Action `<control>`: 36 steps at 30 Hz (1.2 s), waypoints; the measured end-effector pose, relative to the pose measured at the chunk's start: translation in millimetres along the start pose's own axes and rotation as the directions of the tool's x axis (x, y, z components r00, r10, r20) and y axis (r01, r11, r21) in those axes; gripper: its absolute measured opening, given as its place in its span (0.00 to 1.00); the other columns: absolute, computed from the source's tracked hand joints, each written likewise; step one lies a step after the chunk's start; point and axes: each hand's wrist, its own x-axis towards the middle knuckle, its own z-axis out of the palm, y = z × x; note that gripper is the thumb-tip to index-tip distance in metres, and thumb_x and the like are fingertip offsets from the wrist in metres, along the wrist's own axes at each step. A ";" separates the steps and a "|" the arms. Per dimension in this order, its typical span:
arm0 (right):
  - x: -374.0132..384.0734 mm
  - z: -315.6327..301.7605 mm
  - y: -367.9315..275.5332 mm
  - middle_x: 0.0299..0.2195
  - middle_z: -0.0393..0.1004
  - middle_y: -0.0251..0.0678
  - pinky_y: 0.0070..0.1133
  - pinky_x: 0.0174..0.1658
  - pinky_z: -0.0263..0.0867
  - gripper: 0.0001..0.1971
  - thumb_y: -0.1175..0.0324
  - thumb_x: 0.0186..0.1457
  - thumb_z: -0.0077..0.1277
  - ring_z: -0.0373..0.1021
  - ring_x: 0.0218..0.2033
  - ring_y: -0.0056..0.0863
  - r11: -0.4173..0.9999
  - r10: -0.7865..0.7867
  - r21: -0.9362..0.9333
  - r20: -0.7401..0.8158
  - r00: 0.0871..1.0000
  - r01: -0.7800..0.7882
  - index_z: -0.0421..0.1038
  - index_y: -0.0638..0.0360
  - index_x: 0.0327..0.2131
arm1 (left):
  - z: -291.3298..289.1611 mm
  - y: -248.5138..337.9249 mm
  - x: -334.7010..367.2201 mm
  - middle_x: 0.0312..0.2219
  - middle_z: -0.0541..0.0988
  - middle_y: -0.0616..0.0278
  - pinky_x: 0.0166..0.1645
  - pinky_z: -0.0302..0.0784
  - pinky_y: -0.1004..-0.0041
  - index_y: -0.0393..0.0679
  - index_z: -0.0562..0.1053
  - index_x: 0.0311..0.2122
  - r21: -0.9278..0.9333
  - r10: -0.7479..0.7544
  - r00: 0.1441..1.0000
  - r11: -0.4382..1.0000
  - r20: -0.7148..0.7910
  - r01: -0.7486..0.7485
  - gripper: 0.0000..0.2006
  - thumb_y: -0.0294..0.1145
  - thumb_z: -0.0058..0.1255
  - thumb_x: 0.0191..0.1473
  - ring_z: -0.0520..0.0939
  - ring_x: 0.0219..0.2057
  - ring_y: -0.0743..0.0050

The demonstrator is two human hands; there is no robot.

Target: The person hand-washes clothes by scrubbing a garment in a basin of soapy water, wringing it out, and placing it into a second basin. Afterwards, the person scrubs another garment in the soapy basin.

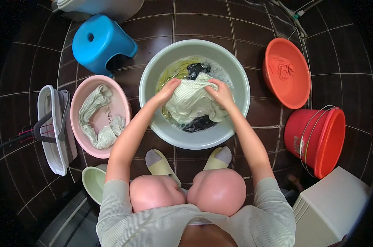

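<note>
A pale, finely checked cloth [188,99] is stretched between my two hands over a large grey-green basin [147,86]. Its lower folds hang down to the soapy water. My left hand [168,89] grips the cloth's left upper edge, and my right hand [220,94] pinches its right side. Behind the cloth, a yellow-green fabric [174,71] and a dark fabric [196,70] lie among suds. Another dark piece [200,124] shows below the cloth, in the near part of the basin. How far the cloth reaches into the water is hidden.
Left stand a pink basin [76,123] with a twisted pale cloth [96,103], a white mop bucket [50,156], a blue stool [94,37] and a small green basin [91,181]. Right are an orange basin [287,88] holding a reddish cloth [284,69], a red bucket [314,140] and a white cabinet [334,201].
</note>
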 end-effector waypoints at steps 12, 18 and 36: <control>13.9 98.5 8.9 0.26 0.71 0.37 0.29 0.26 0.67 0.24 0.46 0.40 0.51 0.70 0.24 0.32 0.787 -0.127 -0.610 -0.012 0.992 0.093 0.67 0.57 0.32 | 22.6 -62.1 31.5 0.37 0.68 0.44 0.29 0.75 0.62 0.39 0.63 0.42 0.981 0.460 0.869 0.151 -0.182 0.125 0.20 0.41 0.47 0.48 0.78 0.28 0.51; 30.2 68.2 21.0 0.24 0.73 0.43 0.32 0.29 0.65 0.20 0.49 0.42 0.51 0.71 0.27 0.41 0.963 0.050 -0.265 0.020 0.999 -0.043 0.71 0.58 0.29 | 15.7 -43.8 32.9 0.36 0.68 0.46 0.31 0.73 0.56 0.39 0.68 0.35 0.934 0.507 0.831 0.354 -0.229 0.042 0.17 0.43 0.47 0.47 0.76 0.27 0.44; -17.9 77.7 -64.6 0.15 0.66 0.51 0.32 0.24 0.58 0.17 0.60 0.50 0.45 0.63 0.17 0.44 0.914 0.236 0.394 -0.318 0.918 -0.099 0.65 0.65 0.18 | 71.6 -9.7 3.1 0.21 0.76 0.56 0.29 0.66 0.67 0.32 0.73 0.25 -0.028 0.083 0.871 0.994 -0.484 -0.110 0.22 0.41 0.33 0.55 0.73 0.22 0.70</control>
